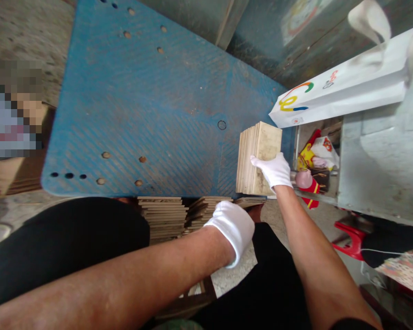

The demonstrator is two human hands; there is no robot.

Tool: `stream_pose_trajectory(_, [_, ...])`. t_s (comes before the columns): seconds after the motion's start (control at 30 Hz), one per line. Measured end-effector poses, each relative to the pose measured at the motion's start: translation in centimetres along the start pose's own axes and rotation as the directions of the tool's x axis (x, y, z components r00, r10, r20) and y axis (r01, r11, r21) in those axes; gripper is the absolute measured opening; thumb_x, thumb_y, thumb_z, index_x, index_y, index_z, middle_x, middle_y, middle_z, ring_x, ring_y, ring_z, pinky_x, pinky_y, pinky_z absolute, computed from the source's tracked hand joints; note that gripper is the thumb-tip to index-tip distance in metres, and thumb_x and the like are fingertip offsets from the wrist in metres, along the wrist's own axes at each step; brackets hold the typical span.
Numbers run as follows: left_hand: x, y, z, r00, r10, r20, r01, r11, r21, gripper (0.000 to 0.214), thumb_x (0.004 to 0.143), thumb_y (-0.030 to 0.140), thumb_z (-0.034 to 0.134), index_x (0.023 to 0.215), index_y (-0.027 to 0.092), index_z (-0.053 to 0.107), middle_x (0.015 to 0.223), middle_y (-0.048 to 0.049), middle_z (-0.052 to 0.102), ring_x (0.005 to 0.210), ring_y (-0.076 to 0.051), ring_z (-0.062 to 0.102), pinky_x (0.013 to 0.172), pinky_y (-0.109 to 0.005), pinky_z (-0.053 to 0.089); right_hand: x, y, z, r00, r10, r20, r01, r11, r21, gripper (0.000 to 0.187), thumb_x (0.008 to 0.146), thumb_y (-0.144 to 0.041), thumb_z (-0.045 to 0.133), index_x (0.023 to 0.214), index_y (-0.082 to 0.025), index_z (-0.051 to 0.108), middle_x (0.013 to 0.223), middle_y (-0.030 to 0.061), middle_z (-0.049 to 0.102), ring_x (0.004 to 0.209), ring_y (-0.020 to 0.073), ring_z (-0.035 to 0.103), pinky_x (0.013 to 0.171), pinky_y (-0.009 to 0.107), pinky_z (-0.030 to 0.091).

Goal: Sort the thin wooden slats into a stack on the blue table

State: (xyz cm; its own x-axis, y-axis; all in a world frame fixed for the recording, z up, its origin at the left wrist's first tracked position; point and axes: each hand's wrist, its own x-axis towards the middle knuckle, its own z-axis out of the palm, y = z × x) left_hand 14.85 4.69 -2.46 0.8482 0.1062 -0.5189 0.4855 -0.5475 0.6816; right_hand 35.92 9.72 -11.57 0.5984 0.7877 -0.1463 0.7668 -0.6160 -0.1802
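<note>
Both my hands wear white gloves. My right hand (274,170) is closed round a stack of thin wooden boards (258,146) standing on edge at the right end of the blue metal table (151,105). My left hand (232,225) hangs lower, at the table's front edge, fingers curled down toward stacks of the same thin boards (165,215) piled below the table between my knees. Whether it grips any board is hidden by the glove.
A white paper bag (344,91) with a coloured logo lies on a grey metal box (382,156) at right. Small red and yellow items (313,169) sit in a gap beside the box. A red plastic stool (351,238) stands lower right. Cardboard sits far left.
</note>
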Motion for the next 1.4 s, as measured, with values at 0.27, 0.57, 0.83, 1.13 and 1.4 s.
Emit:
stream_pose_trajectory(0.27, [0.3,0.0,0.4,1.000,-0.017,-0.009,0.017,0.999,-0.044,0.034,0.066,0.017,0.074,0.099,0.012,0.071,0.094,-0.0198,0.068,0.086,-0.031,0.066,0.069,-0.037,0.051,-1.1,1.4,-0.4,0.998,-0.019,-0.055,0.027,0.986,0.163,0.074,0.070,-0.063,0.063,0.119,-0.007,0.053,0.110,0.0163,0.061,0.104,0.0261,0.058,0.090,0.040,0.048])
stream_pose_trajectory(0.57, [0.4,0.2,1.1,0.999,-0.026,-0.037,0.025,0.998,-0.050,0.031,0.066,0.017,0.074,0.096,0.010,0.071,0.094,-0.0205,0.068,0.083,-0.033,0.067,0.067,-0.041,0.052,-9.8,7.6,-1.0,0.984,0.169,-0.063,-0.149,0.958,0.245,0.062,0.073,-0.058,0.061,0.116,-0.013,0.055,0.106,0.0111,0.064,0.095,0.0227,0.062,0.088,0.038,0.049])
stream_pose_trajectory(0.83, [0.6,0.5,0.7,0.996,-0.045,0.080,0.050,0.997,-0.060,0.043,0.072,0.018,0.072,0.114,0.013,0.067,0.100,-0.0205,0.069,0.091,-0.035,0.066,0.078,-0.045,0.052,-13.6,8.3,4.3,0.979,0.184,0.082,-0.193,0.975,0.115,0.101,0.056,-0.054,0.077,0.135,-0.005,0.037,0.124,0.0215,0.054,0.112,0.0280,0.055,0.097,0.037,0.045])
stream_pose_trajectory(1.13, [0.0,0.7,-0.4,0.986,-0.034,0.163,0.035,0.999,-0.006,0.032,0.078,0.009,0.061,0.109,0.009,0.069,0.104,-0.0179,0.068,0.093,-0.033,0.066,0.076,-0.042,0.053,-13.3,9.3,7.6,0.965,0.251,0.071,-0.250,0.968,-0.020,0.132,0.058,-0.059,0.073,0.144,0.012,0.002,0.146,0.0332,0.017,0.139,0.0389,0.017,0.115,0.039,0.022])
stream_pose_trajectory(1.4, [0.7,0.4,0.9,0.991,0.019,0.132,-0.018,1.000,-0.004,0.045,0.067,0.017,0.074,0.111,0.013,0.069,0.101,-0.0189,0.068,0.089,-0.036,0.066,0.073,-0.046,0.053,-13.3,9.9,8.0,0.966,0.252,-0.053,-0.254,0.967,-0.025,0.116,0.055,-0.055,0.076,0.144,-0.003,0.024,0.136,0.0265,0.036,0.126,0.0376,0.038,0.105,0.044,0.037])
